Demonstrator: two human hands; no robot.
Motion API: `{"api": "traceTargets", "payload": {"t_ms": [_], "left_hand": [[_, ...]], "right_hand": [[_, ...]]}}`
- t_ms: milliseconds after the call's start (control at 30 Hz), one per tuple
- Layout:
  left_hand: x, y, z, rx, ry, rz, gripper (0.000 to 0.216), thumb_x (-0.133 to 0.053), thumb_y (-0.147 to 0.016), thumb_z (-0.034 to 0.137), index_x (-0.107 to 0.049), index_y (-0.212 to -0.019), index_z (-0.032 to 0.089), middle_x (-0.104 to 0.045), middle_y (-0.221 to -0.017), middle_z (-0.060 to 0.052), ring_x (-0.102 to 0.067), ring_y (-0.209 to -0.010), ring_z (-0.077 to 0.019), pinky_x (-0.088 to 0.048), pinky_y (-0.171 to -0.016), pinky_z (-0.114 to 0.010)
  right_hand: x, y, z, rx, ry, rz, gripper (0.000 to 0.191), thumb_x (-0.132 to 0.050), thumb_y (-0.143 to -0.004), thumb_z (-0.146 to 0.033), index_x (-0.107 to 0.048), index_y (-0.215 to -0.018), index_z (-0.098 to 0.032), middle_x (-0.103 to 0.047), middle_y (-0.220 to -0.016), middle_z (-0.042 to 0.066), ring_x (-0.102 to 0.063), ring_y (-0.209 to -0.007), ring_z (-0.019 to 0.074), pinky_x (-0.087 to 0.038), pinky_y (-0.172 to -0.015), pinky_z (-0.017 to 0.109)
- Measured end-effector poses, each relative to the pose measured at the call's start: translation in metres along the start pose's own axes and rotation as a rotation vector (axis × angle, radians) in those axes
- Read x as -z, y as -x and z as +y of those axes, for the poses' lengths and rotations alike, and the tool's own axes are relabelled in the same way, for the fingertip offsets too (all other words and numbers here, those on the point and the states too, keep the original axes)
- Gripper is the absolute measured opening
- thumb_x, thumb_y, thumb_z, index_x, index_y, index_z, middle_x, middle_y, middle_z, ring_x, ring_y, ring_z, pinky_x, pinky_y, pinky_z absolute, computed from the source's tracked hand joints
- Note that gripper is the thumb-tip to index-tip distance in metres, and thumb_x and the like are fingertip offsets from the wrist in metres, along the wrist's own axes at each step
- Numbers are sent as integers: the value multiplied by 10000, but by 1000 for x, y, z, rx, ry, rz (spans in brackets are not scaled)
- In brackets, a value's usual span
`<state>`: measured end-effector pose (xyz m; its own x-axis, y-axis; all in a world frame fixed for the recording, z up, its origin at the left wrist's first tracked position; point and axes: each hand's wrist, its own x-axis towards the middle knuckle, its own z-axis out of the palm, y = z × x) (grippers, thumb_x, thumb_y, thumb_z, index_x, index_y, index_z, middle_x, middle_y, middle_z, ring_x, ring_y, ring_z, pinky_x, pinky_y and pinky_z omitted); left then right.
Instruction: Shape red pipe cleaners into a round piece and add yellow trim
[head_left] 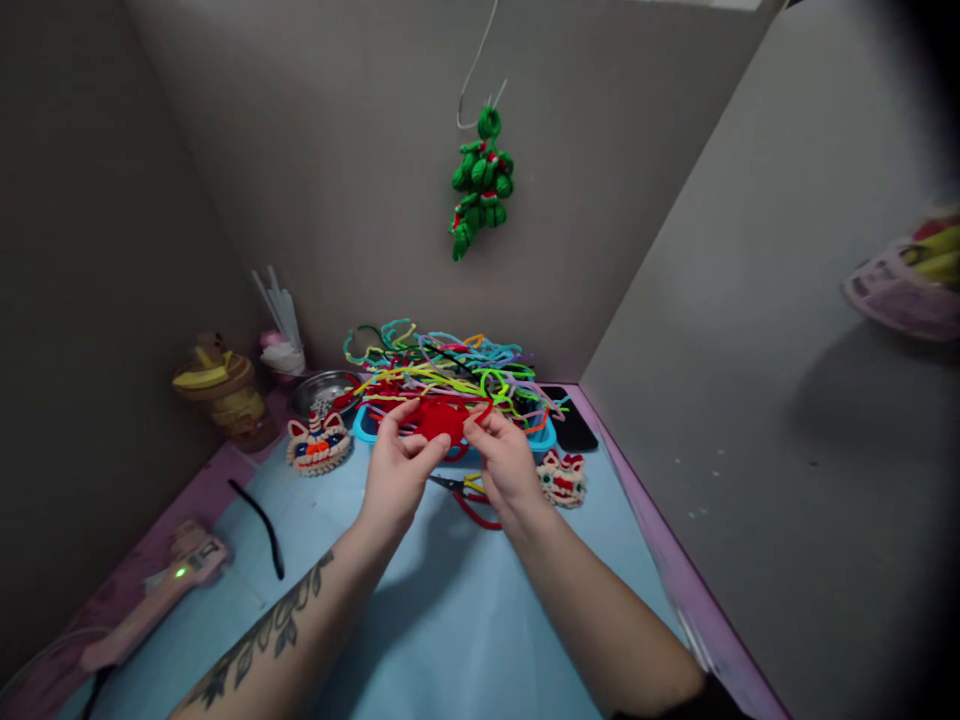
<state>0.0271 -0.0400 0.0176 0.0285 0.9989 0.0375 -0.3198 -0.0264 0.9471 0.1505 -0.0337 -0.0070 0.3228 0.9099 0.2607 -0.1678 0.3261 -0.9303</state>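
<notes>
My left hand (405,455) pinches a red fuzzy piece (438,420), apparently made of pipe cleaner, between thumb and fingers. At its right side, the closed fingertips of my right hand (501,452) grip a red pipe cleaner (480,411) that seems to join the piece. Both hands are raised over the table's blue cover (450,610). Below them lie scissors (459,485) with yellow-and-red handles, partly hidden by my right hand. Just behind, a blue basket (365,428) is heaped with pipe cleaners (480,370) in many colours.
Two lion-like pipe-cleaner faces (319,445) (562,478) flank the basket. A metal bowl (322,392) and a phone (574,420) lie beside it. To the left are a black strip (259,525) and a pink glue gun (169,590). A green ornament (482,185) hangs above.
</notes>
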Motion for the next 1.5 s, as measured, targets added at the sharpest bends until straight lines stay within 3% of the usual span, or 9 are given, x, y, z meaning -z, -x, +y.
{"api": "traceTargets", "payload": {"t_ms": [100,233,300,500,733,1100,1267,1400,1500], "left_hand": [[2,-3,1,34,4,10,776,-816,-578,306,-444,-1236,129,-625,-556,45,-588,-535,-105,-425,-598,-201],[6,-7,2,24,8,14,832,-809,-589,318,-406,-1291,129,-685,-656,-1,-601,-567,-110,-425,-604,-210],[6,-7,3,13,-19,2,864,-800,-595,314,-378,-1328,136,-669,-634,18,-606,-566,-119,-432,-609,-223],[8,-8,5,-85,-153,-13,891,-786,-602,262,-348,-1370,154,-608,-587,64,-590,-571,-111,-430,-594,-207],[12,-9,2,-90,-181,-51,947,-792,-598,272,-298,-1402,186,-685,-768,-1,-617,-631,-115,-467,-639,-228],[7,-5,3,-126,-132,-2,824,-773,-618,257,-359,-1324,165,-651,-661,36,-604,-596,-98,-455,-607,-197],[10,-6,1,-160,-162,-47,793,-754,-649,256,-363,-1336,182,-626,-637,46,-566,-530,-87,-424,-534,-185],[12,-6,3,-169,-251,-86,899,-754,-667,271,-273,-1421,186,-668,-706,9,-634,-652,-134,-472,-641,-230],[16,-8,6,-248,-322,-37,809,-712,-726,290,-293,-1410,185,-679,-767,-12,-652,-741,-159,-480,-733,-278]], "right_hand": [[0,-1,0,-29,-3,-37,260,-702,-700,-414,-616,-621,-182,-611,-815,23,-570,-793,170,-486,-817,348],[1,2,-3,31,132,-131,196,-708,-707,-382,-694,-775,-198,-563,-1160,76,-542,-1117,227,-433,-962,356],[1,3,-2,51,193,-126,169,-717,-699,-351,-695,-767,-198,-536,-1203,87,-522,-1169,240,-404,-1003,366],[0,3,1,43,208,-49,192,-691,-715,-349,-626,-638,-185,-542,-1138,82,-529,-1143,241,-357,-1029,379],[1,-1,4,16,78,39,208,-657,-728,-371,-592,-669,-182,-513,-1198,84,-511,-1128,220,-399,-973,344],[-3,6,0,55,174,2,174,-629,-767,-327,-597,-671,-186,-490,-1211,91,-465,-1203,224,-335,-1058,365],[-4,7,4,56,69,-94,167,-662,-758,-342,-705,-842,-203,-535,-1221,77,-492,-1185,223,-356,-1056,373],[-4,5,1,18,-34,-62,169,-674,-745,-325,-724,-849,-201,-616,-1122,64,-536,-1099,218,-393,-1025,383],[0,0,-4,-11,-125,-35,182,-663,-745,-320,-725,-873,-206,-651,-1079,59,-564,-1040,223,-414,-997,406]]}}
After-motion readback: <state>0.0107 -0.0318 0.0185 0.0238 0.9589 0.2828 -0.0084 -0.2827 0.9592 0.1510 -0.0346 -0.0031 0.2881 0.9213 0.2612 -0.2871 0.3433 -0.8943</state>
